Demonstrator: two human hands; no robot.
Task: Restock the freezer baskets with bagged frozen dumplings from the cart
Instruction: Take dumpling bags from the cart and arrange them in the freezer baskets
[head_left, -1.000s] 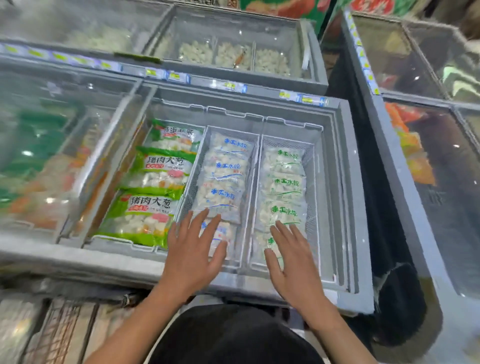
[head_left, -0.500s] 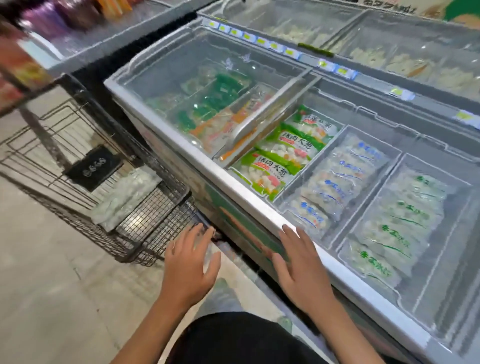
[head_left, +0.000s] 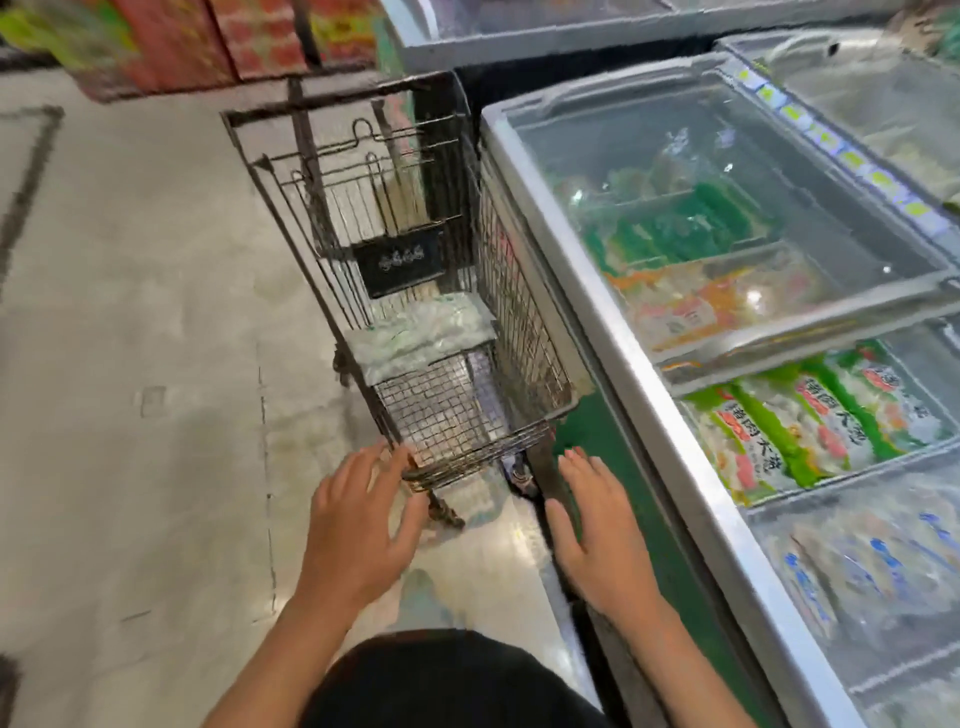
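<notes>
A dark wire cart (head_left: 514, 322) stands on the floor against the left side of the freezer (head_left: 639, 395). A stack of clear bagged dumplings (head_left: 421, 340) lies in the cart's far half; the near half shows bare wire mesh. My left hand (head_left: 358, 535) hovers with fingers spread just short of the cart's near rim, holding nothing. My right hand (head_left: 602, 540) is flat and empty between the cart and the freezer's green side. In the open freezer section lie green-edged dumpling bags (head_left: 800, 426) and blue-printed clear bags (head_left: 872, 566).
The freezer's sliding glass lid (head_left: 727, 197) covers green and orange packs on the far side. A second freezer runs along the top right. Red and green boxes (head_left: 171, 41) stand at the back left. Bare concrete floor (head_left: 130, 364) spreads to the left of the cart.
The view has swung left from the freezer baskets to the cart. Both hands have left the freezer's edge and now hover low in front of the cart, still empty.
</notes>
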